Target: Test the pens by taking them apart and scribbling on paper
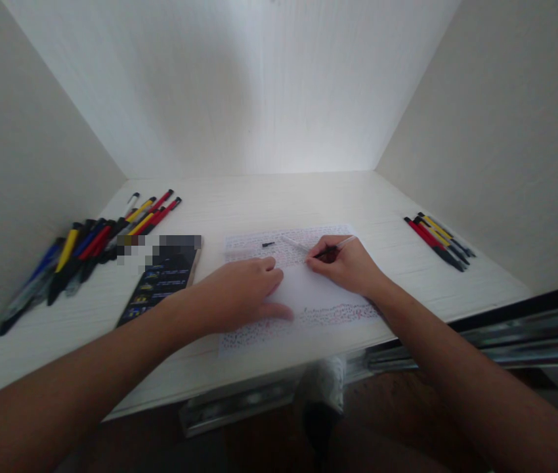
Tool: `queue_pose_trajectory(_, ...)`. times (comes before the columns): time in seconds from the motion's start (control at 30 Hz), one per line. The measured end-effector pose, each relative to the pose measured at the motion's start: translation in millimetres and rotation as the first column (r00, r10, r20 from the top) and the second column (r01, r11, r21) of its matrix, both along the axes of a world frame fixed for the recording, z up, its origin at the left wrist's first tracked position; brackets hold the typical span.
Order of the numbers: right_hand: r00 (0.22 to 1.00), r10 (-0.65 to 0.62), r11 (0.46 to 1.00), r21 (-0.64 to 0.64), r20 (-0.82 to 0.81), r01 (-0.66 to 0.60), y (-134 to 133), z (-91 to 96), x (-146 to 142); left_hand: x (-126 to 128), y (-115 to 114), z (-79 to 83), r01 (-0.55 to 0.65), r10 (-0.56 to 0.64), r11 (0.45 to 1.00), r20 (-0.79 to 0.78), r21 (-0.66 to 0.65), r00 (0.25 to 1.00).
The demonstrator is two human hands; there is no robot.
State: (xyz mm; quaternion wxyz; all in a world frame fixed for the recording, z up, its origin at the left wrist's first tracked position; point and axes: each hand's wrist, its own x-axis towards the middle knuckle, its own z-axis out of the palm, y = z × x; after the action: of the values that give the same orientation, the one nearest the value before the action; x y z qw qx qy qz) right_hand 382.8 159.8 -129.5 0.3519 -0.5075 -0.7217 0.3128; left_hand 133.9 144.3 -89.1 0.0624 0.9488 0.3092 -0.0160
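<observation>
My right hand (pixel 350 266) pinches a pen (pixel 331 253) with a clear barrel and a dark grip section, its lower end close to the sheet of paper (pixel 303 286). Rows of small black and red handwriting cover the top and bottom of the sheet, with a blank band between. My left hand (pixel 244 292) lies on the paper's left part, its thumb stretched out and its fingers slightly bent, holding nothing visible. Beyond the left fingertips are a small black piece (pixel 268 245), perhaps a pen cap or clip, and a thin pale tube (pixel 293 242).
A phone (pixel 173 269) with a lit dark screen lies left of the paper, partly behind my left forearm. Several red, yellow, blue and black pens (pixel 94 243) are heaped at the far left. More pens (pixel 436 240) lie at the right wall. Walls enclose the white desktop (pixel 269 197).
</observation>
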Motion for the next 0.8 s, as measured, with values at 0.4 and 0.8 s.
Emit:
queue_pose_trajectory(0.4, 0.999, -0.023, 0.999, 0.028, 0.03, 0.023, -1.7, 5.3, -0.5, -0.4, -0.8, 0.6, -0.008, 0.008, 1.0, 0.016, -0.008, 1.0)
queue_pose_trajectory(0.8, 0.999, -0.027, 0.999, 0.034, 0.023, 0.026, -2.1, 4.5, -0.4, -1.6, 0.2, 0.1, 0.006, -0.006, 1.0, -0.002, -0.004, 1.0)
